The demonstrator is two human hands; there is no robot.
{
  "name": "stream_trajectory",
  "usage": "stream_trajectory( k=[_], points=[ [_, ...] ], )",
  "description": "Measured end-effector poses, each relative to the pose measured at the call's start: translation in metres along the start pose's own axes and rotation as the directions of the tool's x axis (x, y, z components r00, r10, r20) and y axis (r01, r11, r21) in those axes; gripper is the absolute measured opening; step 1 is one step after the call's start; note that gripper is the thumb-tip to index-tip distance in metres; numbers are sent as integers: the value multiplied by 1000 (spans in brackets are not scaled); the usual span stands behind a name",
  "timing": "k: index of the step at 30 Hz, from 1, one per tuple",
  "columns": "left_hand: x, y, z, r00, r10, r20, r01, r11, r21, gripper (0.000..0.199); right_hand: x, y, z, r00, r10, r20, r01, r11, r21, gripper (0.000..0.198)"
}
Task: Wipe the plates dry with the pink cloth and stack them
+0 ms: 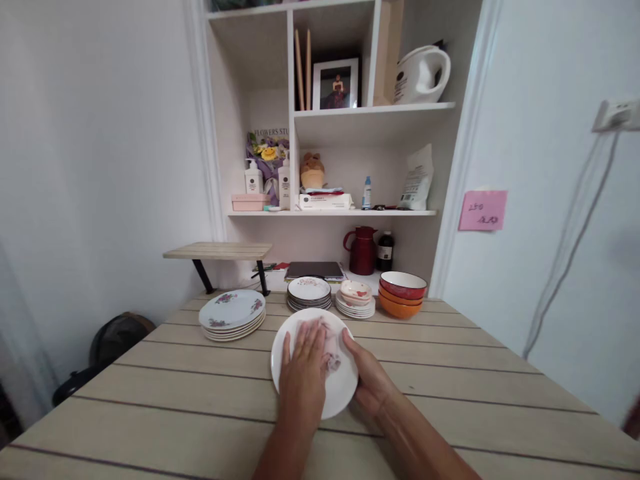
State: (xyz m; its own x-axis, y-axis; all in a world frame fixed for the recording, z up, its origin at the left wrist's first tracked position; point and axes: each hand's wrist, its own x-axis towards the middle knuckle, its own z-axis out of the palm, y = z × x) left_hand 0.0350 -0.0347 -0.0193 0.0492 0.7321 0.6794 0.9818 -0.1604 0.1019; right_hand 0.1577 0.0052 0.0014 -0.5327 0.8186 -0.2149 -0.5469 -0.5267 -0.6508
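White plate [341, 388] sits in the person's two hands over the slatted table [465, 407], just in front of a stack of dark-rimmed plates [309, 289]. The right hand [371, 377] holds it by the edge, thumb over the rim and the other fingers mostly hidden below. The left hand [304, 363] lies flat across its face, fingers stretched out rather than curled, on what seems to be a thin, pale cloth [333, 363], though the hand covers much of it. Flowered plates [233, 309] stand in a pile farther left. To the right of the dark-rimmed stack come small dishes [355, 293], then nested bowls [403, 288], red above orange.
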Motion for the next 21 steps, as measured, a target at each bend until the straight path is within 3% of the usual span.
stream_trajectory(
  k=[3, 5, 11, 15, 18, 21],
  points=[
    [1, -7, 0, 987, -154, -42, 156, 987, 48, 49, 2, 2, -1, 999, 6, -50, -7, 1000, -7, 59],
    [-1, -8, 1, 983, -174, -61, 177, 983, 56, 47, 3, -3, -5, 997, -18, -76, 19, 1000, 13, 60],
    [-11, 6, 6, 998, 27, -58, -31, 998, -54, 48, -2, -23, -10, 992, -38, -122, 41, 999, 25, 64],
    [-13, 13, 5, 992, 125, -18, -126, 982, -143, 48, -3, -18, -10, 999, -22, -39, 22, 1000, -6, 60],
    [-10, 10, 2, 989, 142, 43, -134, 977, -166, 51, 0, -7, -8, 1000, -5, 27, 6, 999, -32, 52],
    [-6, 4, -1, 997, 46, 63, -39, 993, -112, 55, 3, 4, -5, 1000, 7, 27, -5, 999, -50, 50]
  ],
)
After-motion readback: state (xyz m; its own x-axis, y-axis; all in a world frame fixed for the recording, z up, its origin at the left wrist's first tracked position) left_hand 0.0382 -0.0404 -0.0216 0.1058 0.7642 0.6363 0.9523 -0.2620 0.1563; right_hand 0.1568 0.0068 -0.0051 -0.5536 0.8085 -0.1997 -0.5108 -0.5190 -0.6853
